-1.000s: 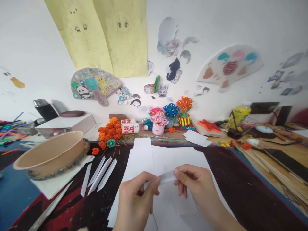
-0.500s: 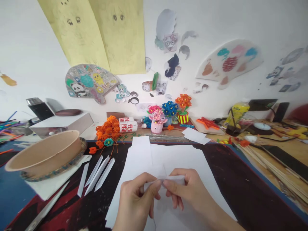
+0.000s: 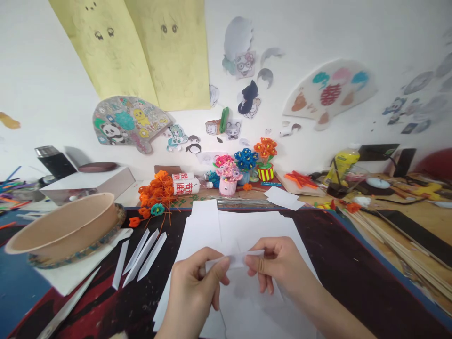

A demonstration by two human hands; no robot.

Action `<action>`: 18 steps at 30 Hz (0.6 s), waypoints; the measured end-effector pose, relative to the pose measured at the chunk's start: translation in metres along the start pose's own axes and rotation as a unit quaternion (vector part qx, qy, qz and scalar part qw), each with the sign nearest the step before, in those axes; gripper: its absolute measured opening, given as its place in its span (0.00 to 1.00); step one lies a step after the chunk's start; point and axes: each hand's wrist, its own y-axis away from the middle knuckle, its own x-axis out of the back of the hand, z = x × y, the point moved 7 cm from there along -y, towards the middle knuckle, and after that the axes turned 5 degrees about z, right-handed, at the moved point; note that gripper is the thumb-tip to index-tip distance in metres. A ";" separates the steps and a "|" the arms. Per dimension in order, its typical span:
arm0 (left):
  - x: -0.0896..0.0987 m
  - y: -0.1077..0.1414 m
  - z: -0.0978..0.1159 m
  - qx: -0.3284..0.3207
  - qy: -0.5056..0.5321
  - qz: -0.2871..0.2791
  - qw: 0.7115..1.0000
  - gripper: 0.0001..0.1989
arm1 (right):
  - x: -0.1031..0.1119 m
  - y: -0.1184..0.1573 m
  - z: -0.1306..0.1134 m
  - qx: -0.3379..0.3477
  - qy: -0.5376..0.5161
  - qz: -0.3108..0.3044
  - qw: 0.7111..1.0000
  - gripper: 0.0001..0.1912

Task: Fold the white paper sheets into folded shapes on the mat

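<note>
A narrow folded strip of white paper (image 3: 236,261) is stretched level between my two hands, above white paper sheets (image 3: 261,226) on the dark mat. My left hand (image 3: 201,278) pinches its left end between thumb and fingers. At the other end my right hand (image 3: 273,263) grips it the same way. Parts of the strip are hidden behind my fingers. Left of the sheets lie several folded white paper strips (image 3: 141,259) with slanted ends.
A beige bowl (image 3: 63,226) stands at the left, with scissors (image 3: 70,306) in front of it. Orange fuzzy flowers (image 3: 158,188), bottles (image 3: 185,186) and small flower pots (image 3: 228,186) line the back. Thin wooden sticks (image 3: 399,252) and a black phone-like slab (image 3: 416,235) lie right.
My thumbs have moved apart along the paper strip, from close together at its middle towards its ends. The whole view has shifted slightly.
</note>
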 end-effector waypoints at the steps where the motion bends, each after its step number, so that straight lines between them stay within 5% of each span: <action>1: 0.000 0.000 0.000 0.002 0.004 0.000 1.000 0.12 | 0.002 -0.001 -0.001 0.004 -0.002 0.007 1.000 0.19; 18: -0.004 -0.005 -0.004 0.064 0.050 -0.064 0.995 0.14 | -0.022 0.008 0.014 -0.023 0.006 -0.077 0.997 0.19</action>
